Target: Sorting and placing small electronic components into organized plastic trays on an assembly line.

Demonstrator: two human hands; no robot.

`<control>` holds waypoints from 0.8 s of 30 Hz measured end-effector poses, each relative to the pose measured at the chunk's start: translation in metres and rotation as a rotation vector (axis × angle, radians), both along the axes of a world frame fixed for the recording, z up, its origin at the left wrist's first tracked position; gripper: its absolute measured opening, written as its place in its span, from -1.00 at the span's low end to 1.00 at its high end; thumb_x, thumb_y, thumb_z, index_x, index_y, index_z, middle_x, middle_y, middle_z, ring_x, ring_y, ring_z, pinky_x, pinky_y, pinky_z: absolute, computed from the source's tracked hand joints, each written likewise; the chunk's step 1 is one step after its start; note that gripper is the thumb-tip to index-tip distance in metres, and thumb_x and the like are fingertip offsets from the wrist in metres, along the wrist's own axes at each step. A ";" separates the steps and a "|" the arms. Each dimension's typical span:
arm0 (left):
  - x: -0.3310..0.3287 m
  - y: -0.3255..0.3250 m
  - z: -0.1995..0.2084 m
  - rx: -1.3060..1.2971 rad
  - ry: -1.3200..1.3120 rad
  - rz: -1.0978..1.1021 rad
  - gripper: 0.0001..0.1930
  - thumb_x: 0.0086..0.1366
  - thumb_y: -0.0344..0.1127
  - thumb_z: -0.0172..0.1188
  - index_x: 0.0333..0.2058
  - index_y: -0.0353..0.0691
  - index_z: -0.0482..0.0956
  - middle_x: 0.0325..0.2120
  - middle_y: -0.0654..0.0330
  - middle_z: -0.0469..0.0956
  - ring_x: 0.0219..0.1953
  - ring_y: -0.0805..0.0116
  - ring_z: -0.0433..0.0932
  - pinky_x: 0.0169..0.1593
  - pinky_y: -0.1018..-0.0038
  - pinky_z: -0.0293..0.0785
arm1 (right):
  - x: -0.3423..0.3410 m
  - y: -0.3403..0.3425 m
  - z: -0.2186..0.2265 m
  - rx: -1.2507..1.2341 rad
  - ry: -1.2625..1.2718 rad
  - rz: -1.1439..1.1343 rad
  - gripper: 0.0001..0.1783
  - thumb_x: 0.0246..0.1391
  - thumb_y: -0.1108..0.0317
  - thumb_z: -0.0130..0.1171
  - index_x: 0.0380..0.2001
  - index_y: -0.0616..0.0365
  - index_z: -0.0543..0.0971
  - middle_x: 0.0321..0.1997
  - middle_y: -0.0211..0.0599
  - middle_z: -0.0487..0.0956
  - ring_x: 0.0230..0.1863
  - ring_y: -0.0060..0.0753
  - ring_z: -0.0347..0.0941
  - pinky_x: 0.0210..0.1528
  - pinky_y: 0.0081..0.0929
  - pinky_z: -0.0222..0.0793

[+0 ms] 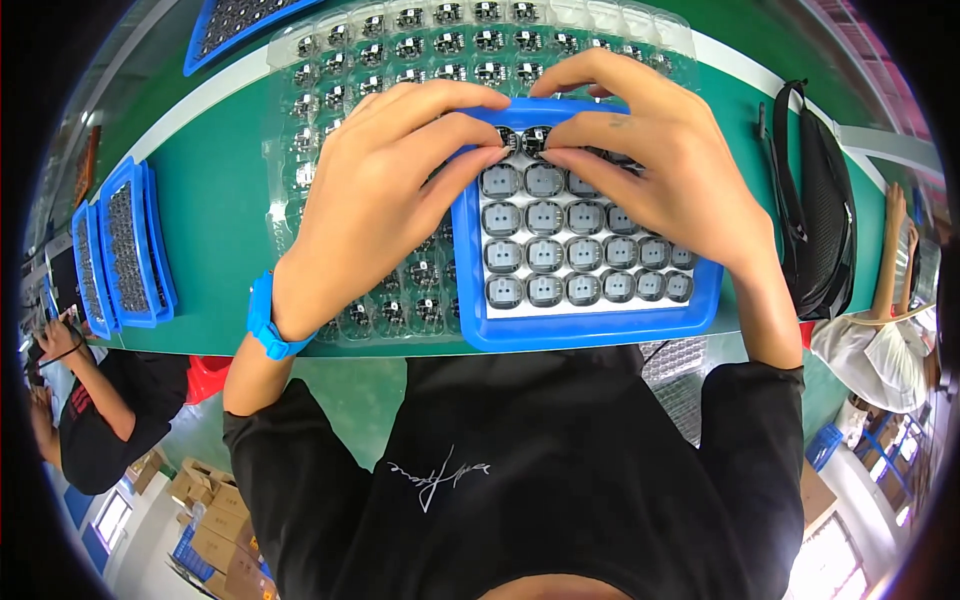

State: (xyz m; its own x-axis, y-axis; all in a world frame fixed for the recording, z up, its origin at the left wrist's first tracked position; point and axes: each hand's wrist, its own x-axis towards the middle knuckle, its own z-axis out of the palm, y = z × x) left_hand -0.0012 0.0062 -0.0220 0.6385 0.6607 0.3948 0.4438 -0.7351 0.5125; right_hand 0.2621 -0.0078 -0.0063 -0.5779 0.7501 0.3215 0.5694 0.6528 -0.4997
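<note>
Fingers: my left hand [385,190] and right hand [640,165] meet at the far edge of the blue tray [590,328]; fingertips [497,152] pinched narrow, each on a small dark part [522,138].
Hidden: my fingers cover most of both parts, so their shape is hard to make out; my hands hide the tray's far rows.
Tray: blue plastic, rounded rim, white grid of round-cornered square pockets, each with a grey part; it sits at the near table edge, over the clear sheet.
Clear sheet [400,45]: thin glossy blister plastic, rows of pockets with small dark parts, partly under my left hand and the tray.
Table [220,200]: smooth green top.
Wrist: blue band [265,325], rubbery.
Bag [820,215]: black, soft, strapped, at the right.
Left edge: stacked blue trays [125,245], contents too small to tell.
Cut off: another blue tray [225,25] at the top; people at both sides, only partly seen.
</note>
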 end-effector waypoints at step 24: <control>0.007 -0.012 -0.005 0.218 0.128 0.051 -0.83 0.18 -0.46 0.48 -0.23 -0.22 0.75 -0.14 0.29 0.69 -0.11 0.23 0.65 0.06 0.26 0.44 | -0.008 0.003 0.010 0.020 -0.066 0.053 -0.81 0.04 0.50 0.48 -0.25 0.31 0.74 0.04 -0.19 0.66 -0.05 -0.10 0.67 -0.03 -0.27 0.62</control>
